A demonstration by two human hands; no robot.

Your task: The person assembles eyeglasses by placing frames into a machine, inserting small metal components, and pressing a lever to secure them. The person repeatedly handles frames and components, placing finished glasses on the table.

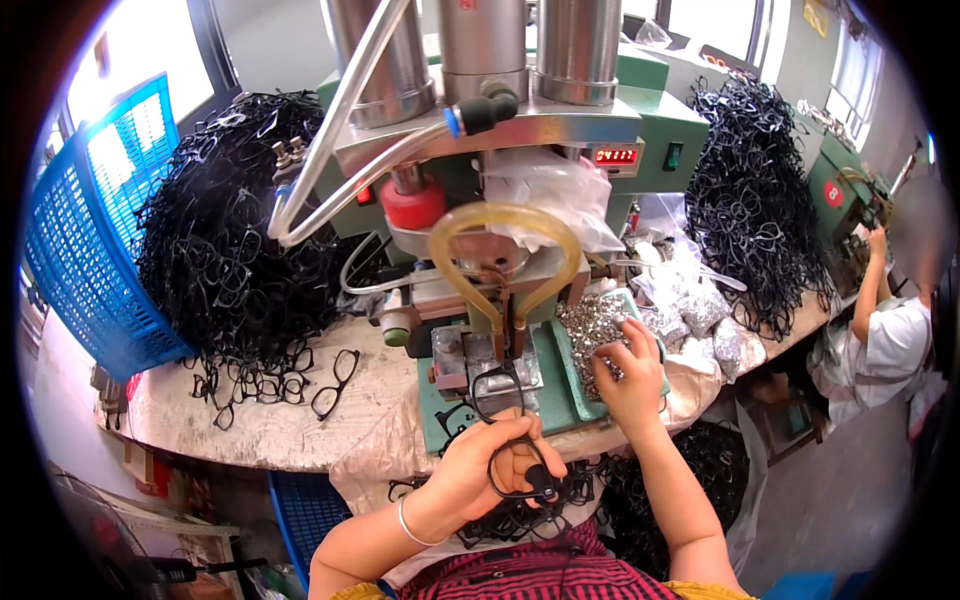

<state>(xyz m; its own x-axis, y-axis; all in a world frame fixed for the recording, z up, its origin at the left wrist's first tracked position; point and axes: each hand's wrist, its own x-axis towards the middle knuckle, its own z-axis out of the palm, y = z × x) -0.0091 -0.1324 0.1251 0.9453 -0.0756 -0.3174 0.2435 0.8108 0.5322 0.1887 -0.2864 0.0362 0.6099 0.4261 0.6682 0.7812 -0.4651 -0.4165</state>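
Left hand point(488, 458) gripped black eyeglass frame point(491, 480) at press point(560, 128); right hand point(630, 380) half-curled over metal fittings point(590, 325), pinch unclear. Frame seemed unfinished; frame heaps point(240, 230): done or pending, couldn't tell.

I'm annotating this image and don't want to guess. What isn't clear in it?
All in the head view:
Right hand: whether it pinches any small metal parts; too small.
Black eyeglass frame: middle hidden by left hand.
Metal cylinders: tops cut off by upper edge.
Lower blue basket: partly covered by tabletop.
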